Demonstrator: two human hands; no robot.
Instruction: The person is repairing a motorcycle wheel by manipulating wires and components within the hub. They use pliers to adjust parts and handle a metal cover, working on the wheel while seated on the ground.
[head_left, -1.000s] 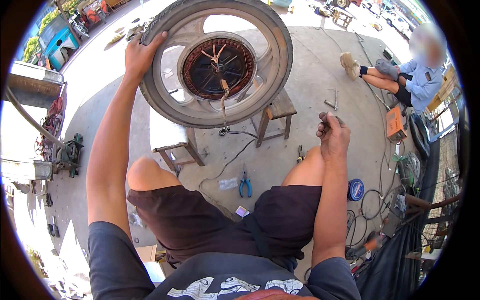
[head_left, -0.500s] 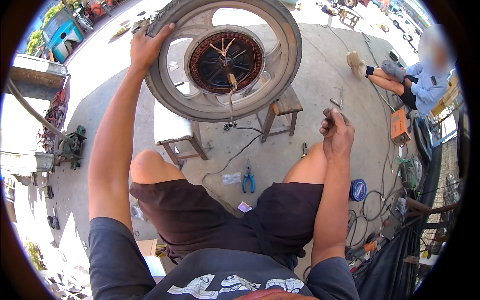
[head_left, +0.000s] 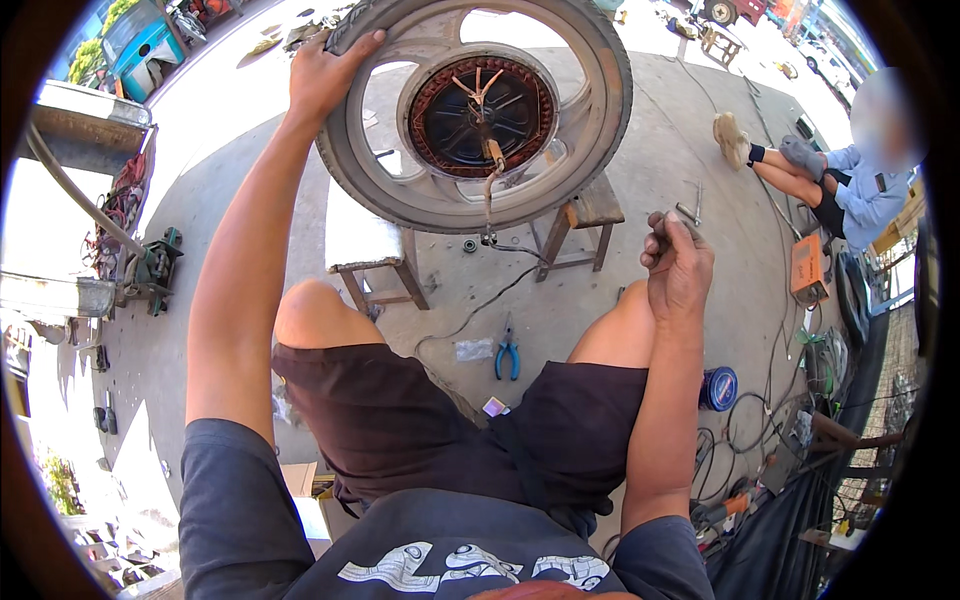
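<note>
A wheel with a hub motor (head_left: 480, 115) stands tilted in front of me, resting on wooden stools. Its open hub shows copper windings, and several bare copper wire ends splay out from a cable (head_left: 492, 165) at the centre. My left hand (head_left: 325, 75) is closed over the tyre (head_left: 350, 170) at its upper left, thumb on the near side. My right hand (head_left: 680, 265) is raised above my right knee, apart from the wheel. Its fingers are curled and pinched together; what they hold, if anything, is hidden.
Blue-handled pliers (head_left: 508, 358) and a small plastic bag (head_left: 474, 349) lie between my feet. A T-shaped metal tool (head_left: 690, 213) lies beyond my right hand. Right are a blue round tin (head_left: 718, 388), an orange box (head_left: 809, 270), cables and a seated person (head_left: 860, 190). A bench vise (head_left: 150, 270) stands left.
The whole view has shifted, so the wheel and floor things appear a little further right. My left hand keeps its grip on the tyre; my right hand stays pinched.
</note>
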